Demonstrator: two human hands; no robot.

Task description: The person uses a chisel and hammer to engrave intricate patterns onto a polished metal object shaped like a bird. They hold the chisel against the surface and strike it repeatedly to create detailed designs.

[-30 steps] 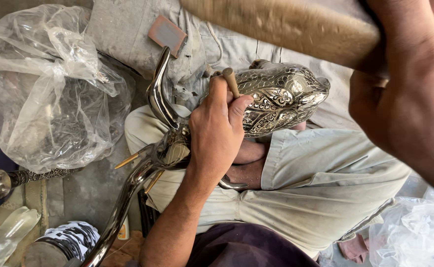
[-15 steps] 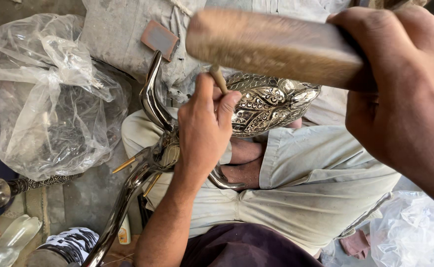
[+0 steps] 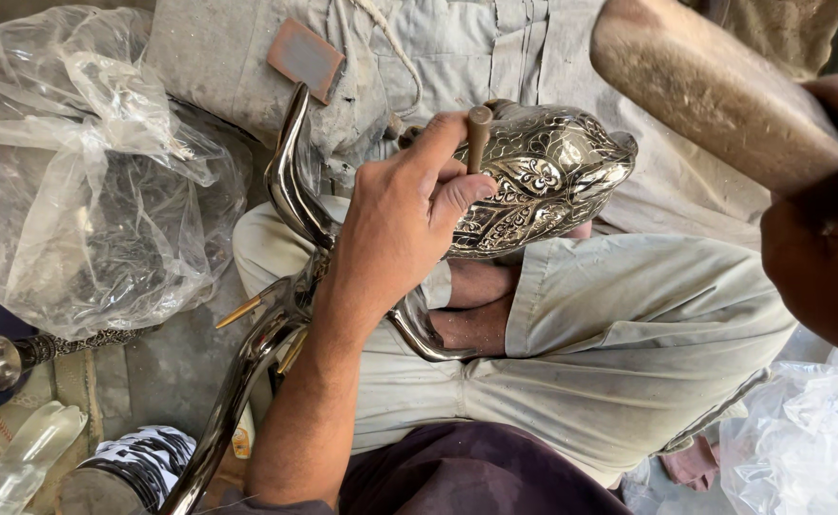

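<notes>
An engraved, shiny metal vessel (image 3: 543, 181) lies on its side across my lap, its curved spout or handle (image 3: 290, 176) sweeping up to the left. My left hand (image 3: 395, 224) rests on the vessel and pinches a thin chisel (image 3: 477, 133) upright against its patterned surface. My right hand (image 3: 824, 257), close to the camera at the right edge, grips a thick wooden mallet (image 3: 714, 91) raised above and to the right of the chisel.
A crumpled clear plastic bag (image 3: 85, 181) fills the left side. A second engraved metal piece with a round knob (image 3: 4, 358) lies below it. A small brown block (image 3: 304, 59) sits on grey cloth at the top. More plastic (image 3: 800, 448) lies lower right.
The wooden mallet has swung from above the vessel out to the upper right. My left hand keeps the chisel on the vessel and now looks larger in the frame.
</notes>
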